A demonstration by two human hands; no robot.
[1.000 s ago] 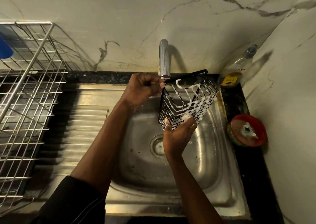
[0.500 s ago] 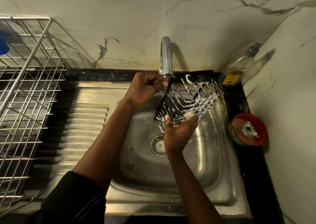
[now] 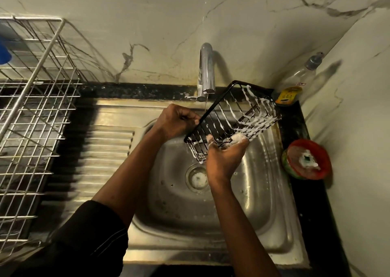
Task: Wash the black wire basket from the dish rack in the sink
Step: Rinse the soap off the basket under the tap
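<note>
**Black wire basket (image 3: 226, 119), soaped, held over steel sink (image 3: 263, 194)**

Basket: rectangular, thin black rods, streaked with white lather along its far side and base. It is tilted, raised above the basin just below the curved chrome tap (image 3: 205, 69), which gives a thin trickle. Left hand (image 3: 177, 122): fist closed on the basket's near rim. Right hand (image 3: 223, 156): palm up beneath the basket, thumb and fingers curled onto the lowest wires and coated in foam. Sink: brushed steel, rounded basin, round drain (image 3: 197, 177), ribbed draining board to the left. Silver wire dish rack (image 3: 31, 112), open grid, at far left. Black speckled stone bench (image 3: 294, 126) carries a clear pump bottle (image 3: 295, 80) and a round red dish (image 3: 307, 160). Walls of veined pale marble. Black sleeve (image 3: 84, 234) on the left arm.
</note>
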